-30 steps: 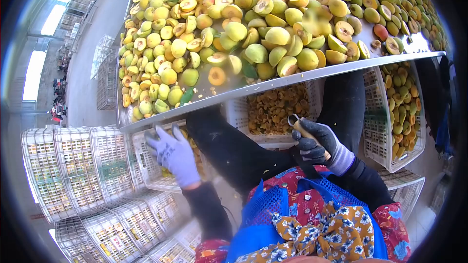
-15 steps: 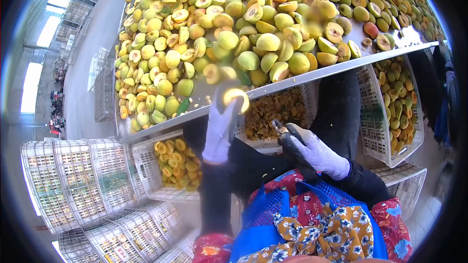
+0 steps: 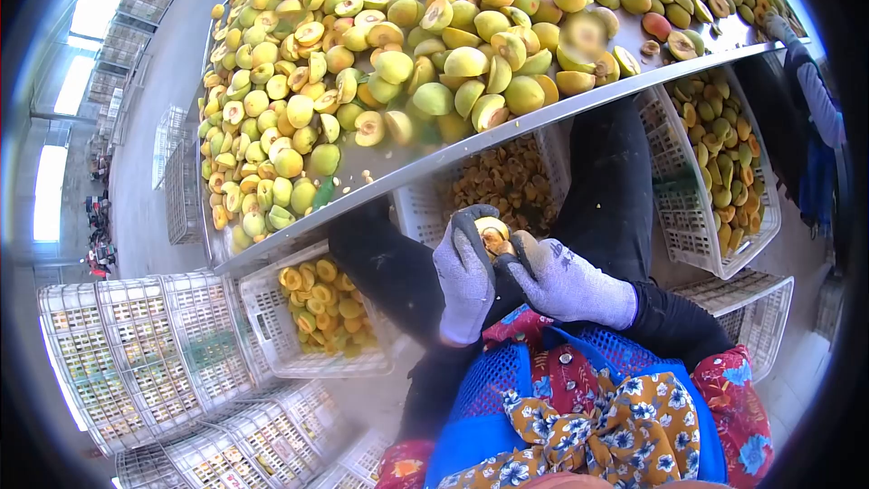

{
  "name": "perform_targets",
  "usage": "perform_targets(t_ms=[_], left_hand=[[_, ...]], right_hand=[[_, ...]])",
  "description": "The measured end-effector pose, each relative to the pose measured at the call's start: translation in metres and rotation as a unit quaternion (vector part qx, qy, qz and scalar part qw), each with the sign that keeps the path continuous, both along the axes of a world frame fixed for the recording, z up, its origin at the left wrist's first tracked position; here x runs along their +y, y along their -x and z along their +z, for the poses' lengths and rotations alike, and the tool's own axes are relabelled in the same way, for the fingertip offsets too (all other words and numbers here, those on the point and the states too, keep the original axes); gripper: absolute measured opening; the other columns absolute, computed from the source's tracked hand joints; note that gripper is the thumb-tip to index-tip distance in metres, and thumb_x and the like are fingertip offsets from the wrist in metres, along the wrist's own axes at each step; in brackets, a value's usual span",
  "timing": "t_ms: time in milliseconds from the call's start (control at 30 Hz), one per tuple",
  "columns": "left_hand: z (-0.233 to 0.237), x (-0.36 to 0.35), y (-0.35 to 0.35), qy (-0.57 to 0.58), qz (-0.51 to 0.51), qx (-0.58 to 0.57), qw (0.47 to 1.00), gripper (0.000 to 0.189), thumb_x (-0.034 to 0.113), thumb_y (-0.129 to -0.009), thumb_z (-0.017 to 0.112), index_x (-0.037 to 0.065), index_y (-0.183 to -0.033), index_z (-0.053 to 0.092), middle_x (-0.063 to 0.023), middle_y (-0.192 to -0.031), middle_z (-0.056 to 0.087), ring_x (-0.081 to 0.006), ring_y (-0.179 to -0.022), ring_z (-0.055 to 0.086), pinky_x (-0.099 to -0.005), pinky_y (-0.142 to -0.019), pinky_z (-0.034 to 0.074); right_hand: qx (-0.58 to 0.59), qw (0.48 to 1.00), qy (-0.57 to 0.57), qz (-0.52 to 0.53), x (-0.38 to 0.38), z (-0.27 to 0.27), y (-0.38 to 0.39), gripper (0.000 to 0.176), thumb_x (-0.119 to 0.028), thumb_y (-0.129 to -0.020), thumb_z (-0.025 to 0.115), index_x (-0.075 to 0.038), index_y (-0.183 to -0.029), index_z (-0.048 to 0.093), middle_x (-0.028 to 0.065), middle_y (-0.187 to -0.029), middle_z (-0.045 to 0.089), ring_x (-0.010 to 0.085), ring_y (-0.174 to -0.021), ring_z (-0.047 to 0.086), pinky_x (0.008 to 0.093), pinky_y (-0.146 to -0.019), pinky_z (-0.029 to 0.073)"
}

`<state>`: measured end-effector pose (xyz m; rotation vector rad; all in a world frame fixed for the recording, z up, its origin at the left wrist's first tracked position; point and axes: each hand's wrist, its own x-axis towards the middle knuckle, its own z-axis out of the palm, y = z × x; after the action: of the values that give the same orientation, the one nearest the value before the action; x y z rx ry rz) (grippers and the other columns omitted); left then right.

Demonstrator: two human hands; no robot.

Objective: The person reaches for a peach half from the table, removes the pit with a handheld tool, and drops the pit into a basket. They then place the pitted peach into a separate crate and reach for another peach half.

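Close together over my lap, my left hand [image 3: 466, 273] and my right hand [image 3: 566, 279] both wear pale purple gloves with dark fingers. A halved fruit [image 3: 492, 234], cut face up, is gripped in the fingers of my left hand. My right hand is closed at the fruit's right side; the small tool seen in it earlier is hidden now. Behind them stands a crate of pits and scraps [image 3: 405, 215] under the table. Many yellow-green halved fruits [image 3: 466, 62] lie on the metal table [image 3: 398, 179].
Crates of fruit halves stand at the lower left [image 3: 258, 294] and right [image 3: 674, 217]. Stacked crates [image 3: 136, 353] fill the far left. The table's metal edge crosses in front of my knees. At the right edge, another person's gloved arm [image 3: 815, 95] reaches to the table.
My left hand has come back from the table's edge to my lap with the fruit half and now meets my right hand. Another person's arm has appeared at the right.
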<state>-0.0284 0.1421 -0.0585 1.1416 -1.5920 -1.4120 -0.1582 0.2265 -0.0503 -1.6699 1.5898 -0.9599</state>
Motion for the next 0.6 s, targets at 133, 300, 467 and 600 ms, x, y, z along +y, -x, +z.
perform_targets(t_ms=[133,300,467,600], left_hand=[[0.001,0.006,0.007,0.101,0.018,-0.029,0.994,0.034,0.019,-0.105,0.036,-0.003,-0.104,0.063,-0.0153,-0.093,0.067,-0.0239,-0.082,0.067,-0.0338,-0.075,0.051],[-0.023,0.0,-0.002,0.02,-0.07,0.125,0.989,0.033,0.024,-0.104,0.044,-0.003,-0.104,0.061,-0.0136,-0.094,0.066,-0.022,-0.082,0.066,-0.0315,-0.075,0.051],[-0.019,-0.008,-0.007,0.089,-0.096,0.028,0.991,0.035,0.03,-0.104,0.048,-0.001,-0.107,0.062,-0.0089,-0.092,0.066,-0.0141,-0.081,0.063,-0.029,-0.075,0.051],[0.007,-0.021,-0.047,0.025,0.167,-0.128,0.977,0.032,0.027,-0.104,0.045,0.002,-0.111,0.064,-0.0142,-0.091,0.069,-0.0212,-0.08,0.065,-0.0346,-0.076,0.052]], right_hand=[[-0.186,0.975,0.017,0.122,-0.007,0.007,0.016,0.026,-0.024,-0.097,0.057,0.002,-0.098,0.052,0.0093,-0.058,0.05,0.0247,-0.046,0.052,0.0357,-0.044,0.043],[-0.839,0.299,-0.432,0.14,-0.005,-0.009,0.022,0.045,-0.046,-0.102,0.045,-0.002,-0.094,0.053,0.0006,-0.055,0.044,0.0068,-0.035,0.038,0.0195,-0.031,0.031],[-0.865,0.253,-0.399,0.169,-0.001,-0.008,0.019,0.044,-0.044,-0.103,0.041,-0.001,-0.099,0.053,0.0015,-0.055,0.045,0.0077,-0.035,0.04,0.021,-0.031,0.032],[-0.873,0.304,-0.369,0.095,-0.006,-0.015,0.036,0.046,-0.046,-0.103,0.038,-0.003,-0.099,0.053,0.0029,-0.057,0.045,0.0102,-0.035,0.04,0.0221,-0.031,0.032]])
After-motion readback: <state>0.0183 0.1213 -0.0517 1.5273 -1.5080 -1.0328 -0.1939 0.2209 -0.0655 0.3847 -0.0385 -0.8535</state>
